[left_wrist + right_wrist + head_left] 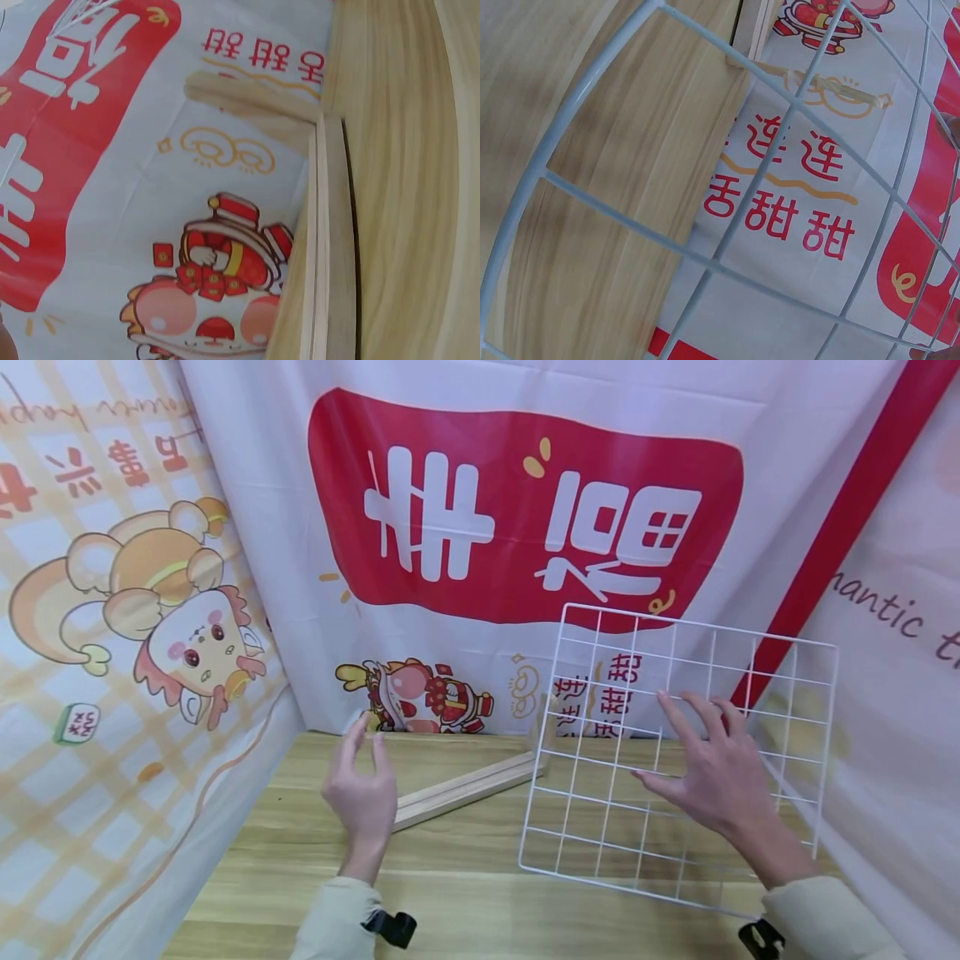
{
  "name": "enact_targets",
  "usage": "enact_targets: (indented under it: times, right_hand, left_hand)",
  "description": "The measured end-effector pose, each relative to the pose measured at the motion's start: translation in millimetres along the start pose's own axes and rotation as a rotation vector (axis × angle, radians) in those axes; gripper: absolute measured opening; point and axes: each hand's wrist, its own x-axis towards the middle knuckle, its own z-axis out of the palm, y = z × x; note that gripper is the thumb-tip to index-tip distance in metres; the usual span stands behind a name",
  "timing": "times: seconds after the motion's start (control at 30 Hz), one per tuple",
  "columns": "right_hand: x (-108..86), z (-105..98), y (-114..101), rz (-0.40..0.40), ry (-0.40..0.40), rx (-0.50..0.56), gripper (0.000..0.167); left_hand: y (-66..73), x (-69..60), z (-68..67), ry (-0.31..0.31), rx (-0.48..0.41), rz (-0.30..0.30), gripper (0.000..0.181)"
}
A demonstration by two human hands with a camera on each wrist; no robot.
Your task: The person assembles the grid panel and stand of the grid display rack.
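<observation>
A white wire grid panel (637,827) stands tilted at the right in the head view. My right hand (716,768) is in front of it, thumb and fingers spread over the wires, and holds it. Wires of the grid (712,266) cross the whole right wrist view, with fingertips (949,129) at its right edge. My left hand (363,785) is raised above the table at the left, thumb and index finger apart, holding nothing. Beside it lies a pale wooden frame piece (472,787) with long slats. Its short end piece (255,105) stands up in the left wrist view.
A wood-grain table top (450,893) extends beneath the hands. Behind it hangs a white cloth (262,527) with a red printed panel. Printed cloths also close off the left (75,777) and right (900,710) sides.
</observation>
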Motion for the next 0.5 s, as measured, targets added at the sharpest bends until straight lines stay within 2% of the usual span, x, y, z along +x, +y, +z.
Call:
enact_targets:
  times: [0.03, 0.1, 0.2, 0.33, 0.43, 0.5]
  right_hand:
    - [-0.7, 0, 1, 0.001, 0.002, -0.004, 0.120]
    - [-2.0, -1, 3, 0.002, 0.005, -0.010, 0.120]
    - [-3.0, -2, 4, 0.005, 0.008, -0.020, 0.121]
    - [-2.3, -3, 3, 0.011, 0.010, -0.025, 0.122]
    - [-0.7, -3, 1, 0.014, 0.011, -0.024, 0.122]
    - [0.9, -3, 0, 0.016, 0.011, -0.022, 0.121]
  left_hand:
    - [-2.6, 0.4, -1.9, 0.021, 0.006, 0.009, 0.037]
    - [-8.2, 0.2, -5.7, 0.036, 0.017, -0.025, 0.041]
    - [-16.8, -1.5, -10.2, 0.017, 0.013, -0.148, 0.047]
    - [-25.1, -2.2, -17.3, -0.049, 0.012, -0.326, 0.056]
    - [-30.4, -0.7, -23.6, -0.089, -0.003, -0.436, 0.059]
    - [-35.3, 1.0, -27.6, -0.111, 0.013, -0.488, 0.059]
